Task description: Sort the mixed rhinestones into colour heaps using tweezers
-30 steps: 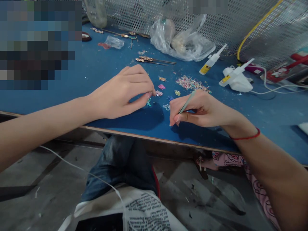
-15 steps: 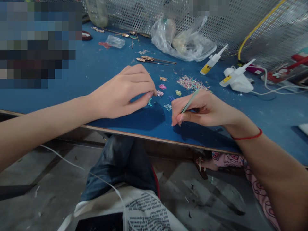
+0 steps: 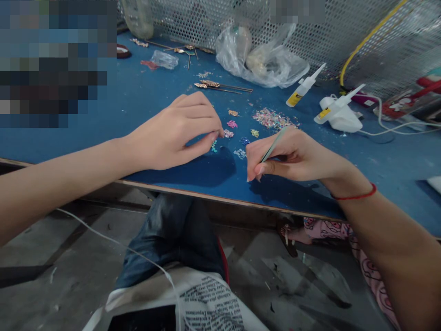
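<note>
My left hand [image 3: 175, 133] rests on the blue table [image 3: 103, 124], thumb and fingertips pinched together beside small heaps of coloured sequins [image 3: 228, 134]. Whatever the pinch holds is too small to name. My right hand [image 3: 292, 156] is closed round thin metal tweezers [image 3: 273, 145], held like a pen with the tip pointing down at the table near its front edge. A larger pile of pinkish sequins [image 3: 272, 118] lies just beyond my right hand.
Two glue bottles [image 3: 303, 86] [image 3: 336, 108], a white device with a cable [image 3: 342, 120], a clear plastic bag [image 3: 262, 57] and metal hairpins [image 3: 220, 86] lie farther back. Perforated metal mesh [image 3: 206, 23] stands behind. A person's sandalled foot [image 3: 287, 234] shows under the table.
My right hand with the tweezers has shifted slightly to the right along the front edge. My left hand has stayed in place.
</note>
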A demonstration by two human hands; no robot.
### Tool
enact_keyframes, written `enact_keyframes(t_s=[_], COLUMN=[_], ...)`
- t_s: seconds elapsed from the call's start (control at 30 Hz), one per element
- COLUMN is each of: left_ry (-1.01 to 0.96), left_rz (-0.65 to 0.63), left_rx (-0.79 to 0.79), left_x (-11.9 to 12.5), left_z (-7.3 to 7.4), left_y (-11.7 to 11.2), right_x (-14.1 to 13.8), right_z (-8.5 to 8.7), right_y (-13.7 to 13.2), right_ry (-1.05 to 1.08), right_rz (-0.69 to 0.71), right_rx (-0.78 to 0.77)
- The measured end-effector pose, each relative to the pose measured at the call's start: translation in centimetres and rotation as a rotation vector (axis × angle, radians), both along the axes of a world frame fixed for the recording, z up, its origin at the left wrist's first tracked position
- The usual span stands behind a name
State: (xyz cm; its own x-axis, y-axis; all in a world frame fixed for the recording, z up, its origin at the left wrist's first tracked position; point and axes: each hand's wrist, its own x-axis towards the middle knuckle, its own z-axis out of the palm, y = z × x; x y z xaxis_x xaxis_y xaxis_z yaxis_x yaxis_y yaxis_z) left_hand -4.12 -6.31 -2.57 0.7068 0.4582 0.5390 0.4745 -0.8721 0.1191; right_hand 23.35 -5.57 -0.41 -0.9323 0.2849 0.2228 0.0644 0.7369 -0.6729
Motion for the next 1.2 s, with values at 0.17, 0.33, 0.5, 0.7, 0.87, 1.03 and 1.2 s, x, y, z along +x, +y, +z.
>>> enact_keyframes(t_s=[0.17,0.33,0.5,0.7,0.87,1.03,1.2], left_ry=[-0.001,-0.021,-0.036,-0.013,-0.027,-0.015,-0.008], left_rz=[0.009,-0.002,-0.012,-0.007,-0.004,-0.008,-0.011], left_rx=[-0.020,-0.033,-0.035,-0.022,-0.041,-0.014,0.026], left_x=[-0.1,-0.1,-0.1,-0.1,-0.1,-0.1,0.0], left_z=[0.0,0.0,0.0,0.0,0.0,-0.1,-0.1], left_y=[0.0,0.0,0.1,0.1,0.1,0.1,0.0], right_x=[0.0,0.0,0.1,0.1,0.1,0.3,0.8], right_z=[0.1,0.4,0.5,0.6,0.5,0.6,1.2], right_y=[-0.1,-0.2,-0.3,-0.3,-0.3,-0.3,-0.1], right_ry=[-0.008,-0.007,-0.017,0.001,0.010,0.029,-0.094], right_rz=[-0.003,-0.004,-0.012,0.001,-0.001,0.008,0.195], right_rx=[-0.018,-0.046,-0.053,-0.070,-0.092,-0.143,-0.403])
